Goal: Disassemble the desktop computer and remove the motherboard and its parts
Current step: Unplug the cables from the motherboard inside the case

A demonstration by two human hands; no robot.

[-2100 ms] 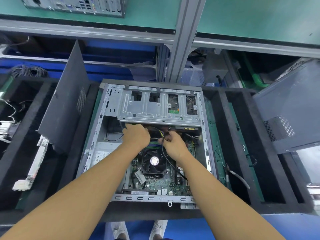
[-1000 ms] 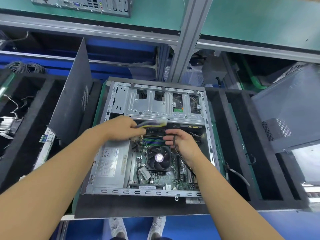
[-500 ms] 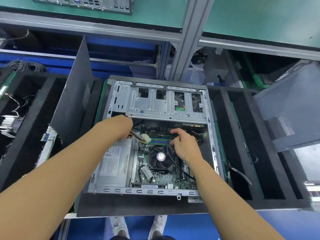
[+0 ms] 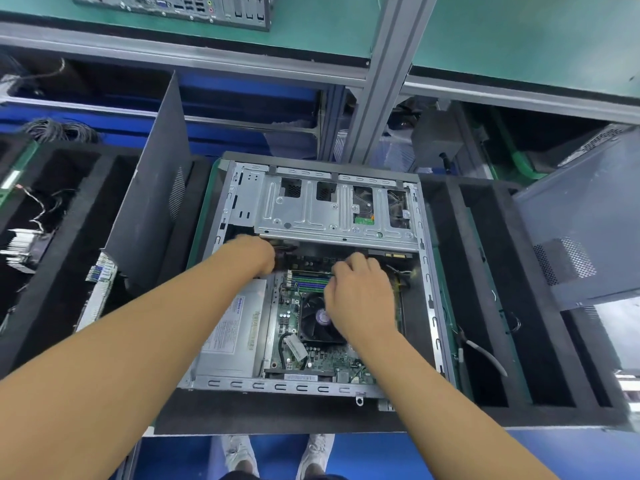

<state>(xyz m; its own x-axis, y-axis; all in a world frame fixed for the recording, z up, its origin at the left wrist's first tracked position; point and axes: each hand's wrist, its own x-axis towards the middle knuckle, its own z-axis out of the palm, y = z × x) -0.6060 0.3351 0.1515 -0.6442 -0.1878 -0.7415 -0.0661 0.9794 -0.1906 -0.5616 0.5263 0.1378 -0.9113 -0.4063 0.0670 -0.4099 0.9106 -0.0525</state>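
The left hand (image 4: 254, 252) has shifted under the drive cage (image 4: 332, 211), the right hand (image 4: 360, 292) onto the memory sticks (image 4: 308, 281), grips unseen; the motherboard (image 4: 287, 318) seems nearly unplugged.

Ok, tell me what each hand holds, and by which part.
Cannot be told. The left hand is blurred at the drive cage; the right hand curls over the memory sticks, fingertips hidden.

case (image 4: 277, 386) open | left hand (image 4: 252, 254) at drive cage (image 4: 311, 216) edge, blurred | right hand (image 4: 360, 292) over memory sticks (image 4: 308, 282), beside fan (image 4: 313, 322)
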